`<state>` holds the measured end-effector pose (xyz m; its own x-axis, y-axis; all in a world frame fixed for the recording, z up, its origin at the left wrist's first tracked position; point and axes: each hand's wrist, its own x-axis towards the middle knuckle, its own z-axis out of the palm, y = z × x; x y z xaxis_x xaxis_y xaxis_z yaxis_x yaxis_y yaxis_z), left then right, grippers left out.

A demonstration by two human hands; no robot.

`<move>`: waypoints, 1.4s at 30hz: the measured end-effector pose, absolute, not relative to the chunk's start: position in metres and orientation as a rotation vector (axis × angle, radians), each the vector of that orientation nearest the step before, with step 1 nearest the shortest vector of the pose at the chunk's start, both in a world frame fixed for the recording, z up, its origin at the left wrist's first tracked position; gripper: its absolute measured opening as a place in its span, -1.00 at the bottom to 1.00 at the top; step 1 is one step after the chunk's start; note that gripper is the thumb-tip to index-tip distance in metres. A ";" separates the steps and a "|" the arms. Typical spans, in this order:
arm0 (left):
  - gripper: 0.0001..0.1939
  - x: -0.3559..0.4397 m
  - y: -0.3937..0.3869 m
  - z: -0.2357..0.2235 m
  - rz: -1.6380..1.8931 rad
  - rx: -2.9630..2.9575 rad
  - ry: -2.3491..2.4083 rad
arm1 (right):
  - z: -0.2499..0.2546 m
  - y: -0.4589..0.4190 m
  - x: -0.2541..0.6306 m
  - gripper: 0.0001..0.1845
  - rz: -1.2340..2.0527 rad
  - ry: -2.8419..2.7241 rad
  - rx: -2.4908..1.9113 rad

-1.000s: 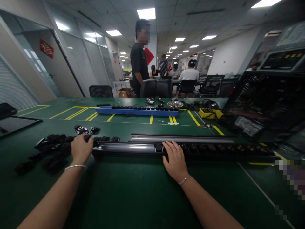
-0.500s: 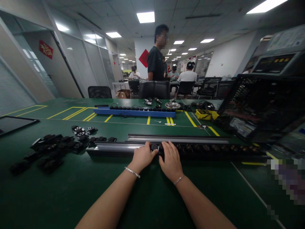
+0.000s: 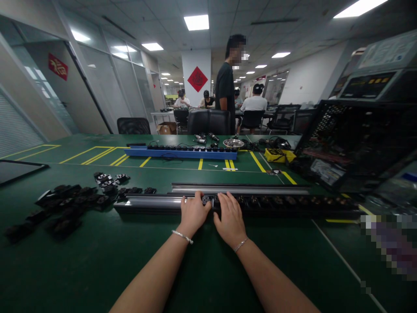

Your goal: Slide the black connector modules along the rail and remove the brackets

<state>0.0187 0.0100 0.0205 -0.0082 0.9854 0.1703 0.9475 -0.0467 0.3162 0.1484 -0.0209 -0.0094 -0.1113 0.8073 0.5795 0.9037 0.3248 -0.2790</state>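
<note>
A long black channel (image 3: pixel 150 207) with a shiny metal inside lies crosswise before me. Its right part holds a row of small black modules (image 3: pixel 270 201) with copper-coloured parts. My left hand (image 3: pixel 193 214) pinches a small black socket-like module (image 3: pixel 206 200) in the channel between thumb and fingers. Just to the right, my right hand (image 3: pixel 231 221) lies over the channel, fingers across the top and thumb at the near side, hiding the part beneath. A second metal channel (image 3: pixel 241 189) lies parallel behind. Loose black modules (image 3: pixel 74 200) are heaped at the left.
On the green table (image 3: pixel 130 261), a blue channel (image 3: pixel 182 154) filled with black parts lies farther back. A metal bowl (image 3: pixel 233 143) and a yellow container (image 3: pixel 279 155) stand behind. An open black equipment case (image 3: pixel 329 143) rises at the right. A person (image 3: pixel 225 87) stands beyond the table.
Both hands stay at the same spot on the channel, with hardly any finger movement. The view has shifted slightly. The standing person beyond the table has moved right.
</note>
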 end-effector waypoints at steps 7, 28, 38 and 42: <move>-0.63 0.017 0.008 0.019 0.569 2.131 2.101 | -0.008 -0.022 0.148 -0.44 -0.162 -1.950 -1.486; -0.57 0.007 0.010 0.019 0.578 2.084 2.113 | -0.008 -0.022 0.148 -0.44 -0.171 -1.952 -1.506; -0.59 -0.012 0.012 0.017 0.585 2.065 2.184 | -0.006 -0.022 0.147 -0.44 -0.139 -1.936 -1.507; -0.59 -0.016 0.011 0.017 0.604 2.073 2.204 | -0.007 -0.022 0.148 -0.44 -0.152 -1.938 -1.509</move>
